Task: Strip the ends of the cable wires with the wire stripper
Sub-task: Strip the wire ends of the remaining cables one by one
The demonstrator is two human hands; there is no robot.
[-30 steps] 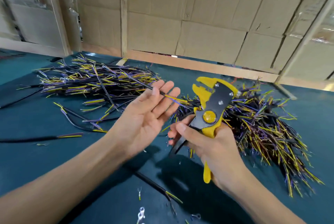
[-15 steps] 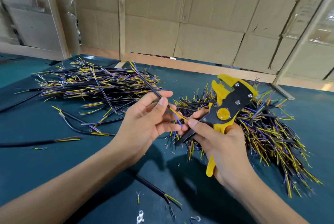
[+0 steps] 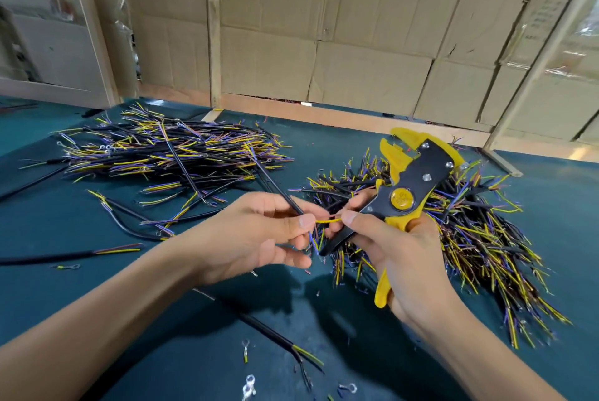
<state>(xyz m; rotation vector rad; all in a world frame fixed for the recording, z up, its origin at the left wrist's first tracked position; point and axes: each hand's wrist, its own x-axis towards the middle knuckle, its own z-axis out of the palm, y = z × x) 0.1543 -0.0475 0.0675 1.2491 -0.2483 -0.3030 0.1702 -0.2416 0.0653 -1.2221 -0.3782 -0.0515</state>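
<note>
A person works at a teal table (image 3: 81, 297), seen from above their own hands. The left hand (image 3: 256, 238) sits near the centre, fingers curled round a black cable (image 3: 282, 193) that runs up toward eleven o'clock. From the cable's near end a yellow wire (image 3: 328, 220) crosses to the right hand (image 3: 398, 258), whose thumb and forefinger pinch its tip; a blue wire hangs down just below. The same right hand has its other fingers wrapped round the handles of a yellow and black stripper (image 3: 408, 186), whose jaws point up toward one o'clock, well apart from the wire and holding nothing. At ten o'clock lies a pile (image 3: 168, 154) of cables with coloured wires fanned out; a second heap (image 3: 479, 232) spreads at three o'clock behind the tool. Whether either heap is finished cannot be told, as the wire tips are too small to read. A few loose cables and small metal ring terminals (image 3: 249, 384) lie at six o'clock. Judging by this, the wire in hand is being singled out and is not yet stripped, and many cables look to remain.
</note>
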